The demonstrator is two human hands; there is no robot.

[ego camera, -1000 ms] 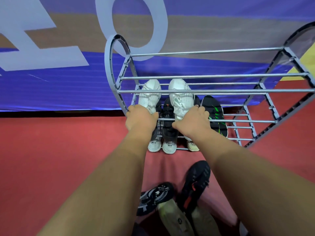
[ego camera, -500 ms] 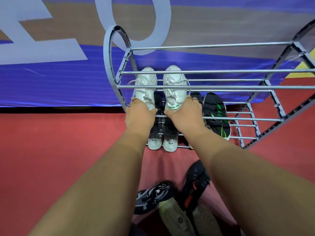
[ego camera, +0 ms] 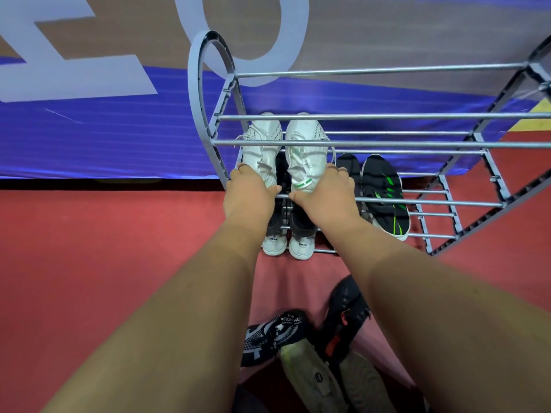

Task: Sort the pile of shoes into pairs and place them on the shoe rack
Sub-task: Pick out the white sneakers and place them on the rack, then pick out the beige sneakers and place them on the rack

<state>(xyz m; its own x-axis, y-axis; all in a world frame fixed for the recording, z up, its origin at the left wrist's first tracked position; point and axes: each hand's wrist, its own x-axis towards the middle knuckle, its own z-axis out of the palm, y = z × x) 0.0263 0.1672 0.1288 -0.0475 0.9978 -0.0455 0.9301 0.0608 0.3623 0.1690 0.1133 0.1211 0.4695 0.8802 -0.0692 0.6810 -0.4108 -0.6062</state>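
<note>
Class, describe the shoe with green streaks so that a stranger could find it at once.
Find the grey shoe rack against the blue banner. On a lower shelf, right of the hands, sits a black pair; the green-streaked shoe is the rightmost, the only one with bright green marks.

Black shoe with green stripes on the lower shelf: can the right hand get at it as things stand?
Probably yes. The black shoe with green stripes lies just beside the right hand, but that hand is gripping the right white knit sneaker and must let go first. The grey metal rack bars leave gaps to reach through.
</note>
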